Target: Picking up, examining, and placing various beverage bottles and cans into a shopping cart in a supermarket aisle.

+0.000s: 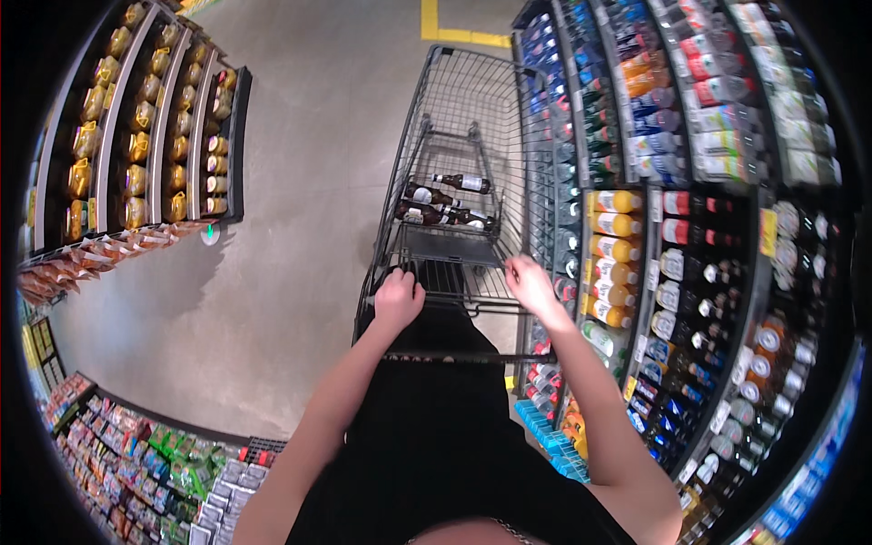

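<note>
A wire shopping cart (470, 82) stands in front of me, with its dark handle bar (470, 358) close to my body. My left hand (400, 298) is curled around the wire frame at the left of the cart's fold-out seat. At the right of the seat, my right hand (531, 285) grips the frame beside the grey plastic flap (453, 248); its exact hold on the wire is partly hidden by the fingers. Several brown glass bottles (470, 182) with pale labels lie on their sides on the basket floor, beyond the flap.
Shelves of bottled drinks (613, 266) run close along the cart's right side. Jars fill a shelf unit (139, 146) at the left, with bagged goods (109, 255) at its end. Packaged goods (136, 463) stand at the lower left. Yellow tape (470, 36) marks the grey floor (306, 136).
</note>
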`<action>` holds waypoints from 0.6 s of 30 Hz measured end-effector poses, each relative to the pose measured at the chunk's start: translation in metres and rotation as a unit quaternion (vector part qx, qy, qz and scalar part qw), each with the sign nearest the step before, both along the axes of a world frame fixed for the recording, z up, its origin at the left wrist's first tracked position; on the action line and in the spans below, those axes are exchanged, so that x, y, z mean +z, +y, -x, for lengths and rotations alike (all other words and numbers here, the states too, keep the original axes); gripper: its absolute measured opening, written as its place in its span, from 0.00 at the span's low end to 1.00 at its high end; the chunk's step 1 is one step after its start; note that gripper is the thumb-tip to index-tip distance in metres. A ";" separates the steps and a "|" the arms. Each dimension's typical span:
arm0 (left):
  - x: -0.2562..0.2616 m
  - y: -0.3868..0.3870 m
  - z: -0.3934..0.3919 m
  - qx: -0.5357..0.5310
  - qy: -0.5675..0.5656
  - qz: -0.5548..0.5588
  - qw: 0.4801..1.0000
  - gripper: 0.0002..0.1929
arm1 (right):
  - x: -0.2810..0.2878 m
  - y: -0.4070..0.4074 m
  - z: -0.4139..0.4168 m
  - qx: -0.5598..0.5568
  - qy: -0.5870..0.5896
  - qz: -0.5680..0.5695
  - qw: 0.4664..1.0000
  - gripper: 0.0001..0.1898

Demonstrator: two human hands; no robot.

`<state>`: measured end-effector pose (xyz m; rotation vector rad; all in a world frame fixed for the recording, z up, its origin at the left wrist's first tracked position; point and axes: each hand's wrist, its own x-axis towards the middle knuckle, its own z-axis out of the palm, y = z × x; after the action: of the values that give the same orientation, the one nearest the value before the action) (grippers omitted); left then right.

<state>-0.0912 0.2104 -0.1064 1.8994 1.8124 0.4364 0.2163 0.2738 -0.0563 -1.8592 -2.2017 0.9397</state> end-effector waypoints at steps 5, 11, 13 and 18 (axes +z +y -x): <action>0.008 -0.014 0.014 -0.024 0.096 0.090 0.991 0.08 | -0.186 0.097 0.030 0.042 -0.026 -0.043 0.998 0.10; -0.004 -0.026 0.024 -0.041 0.077 0.074 0.993 0.16 | -0.356 0.166 0.063 0.053 -0.226 0.028 0.972 0.34; -0.002 -0.029 0.024 -0.023 0.112 0.075 0.991 0.19 | -0.380 0.177 0.083 0.069 -0.284 0.082 0.953 0.24; -0.006 -0.024 0.015 -0.014 0.125 0.072 0.990 0.18 | -0.409 0.197 0.071 0.025 -0.258 0.115 0.959 0.30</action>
<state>-0.1057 0.1868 -0.1125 1.9471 1.9114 0.0571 0.1453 0.4707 -0.4656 -2.3945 -2.5181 0.8154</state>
